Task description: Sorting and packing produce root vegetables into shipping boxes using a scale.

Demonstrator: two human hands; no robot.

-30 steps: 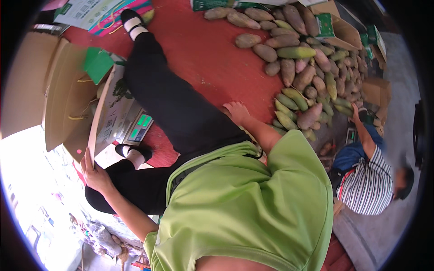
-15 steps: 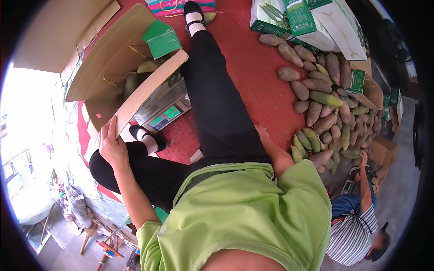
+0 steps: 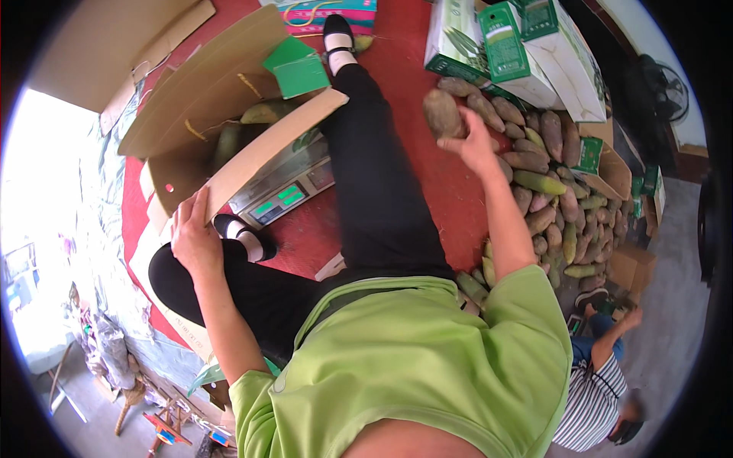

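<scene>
On my feed the left hand (image 3: 197,238) pinches the near wall of the box (image 3: 279,145) and the right hand (image 3: 475,145) grips a tuber (image 3: 441,114) right of it, so I'd cup that tuber snugly.

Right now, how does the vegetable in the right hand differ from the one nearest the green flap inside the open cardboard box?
Colour: the held vegetable is brown; the boxed vegetable looks greenish.
Place: the held vegetable is in the right hand, while the boxed vegetable lies inside the open cardboard box.
Cover: fingers partly hide the held vegetable; the box's near side partly hides the boxed vegetable.
Shared: neither shows completely.
</scene>
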